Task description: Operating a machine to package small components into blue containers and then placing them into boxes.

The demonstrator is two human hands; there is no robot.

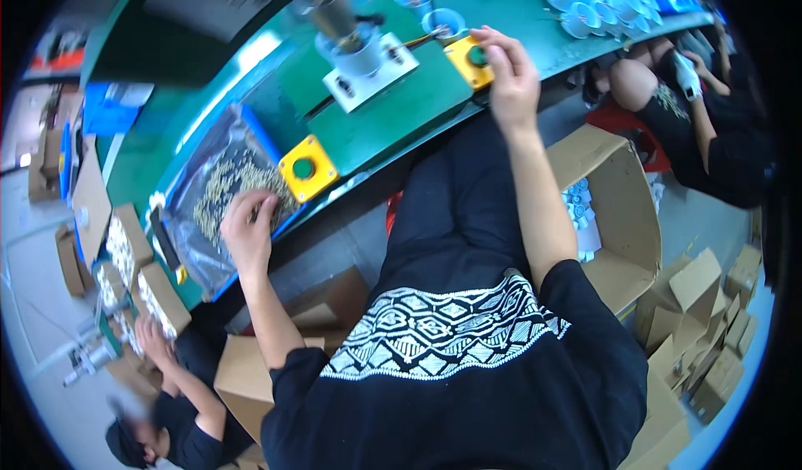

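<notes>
My left hand point(249, 226) is over a blue-edged tray point(271, 151) lined with clear plastic, its fingers curled close to a heap of small beige parts point(219, 188). Anything between those fingertips is too small to make out. Beside the green button point(477, 56) of a yellow button box point(465, 71) is my right hand point(513, 77), fingers bent together and partly over the button; whether it touches the button or pinches something I cannot tell. A second yellow button box point(316, 184) sits by the tray. Between the boxes stands a press fixture point(359, 56) on a light metal base.
Two light-blue cups point(443, 24) stand behind the right button box. Many clear-blue cups point(585, 6) crowd the far right bench. An open cardboard box point(631, 211) with pale blue pieces is at my right. Co-workers sit at right point(718, 136) and lower left point(180, 420).
</notes>
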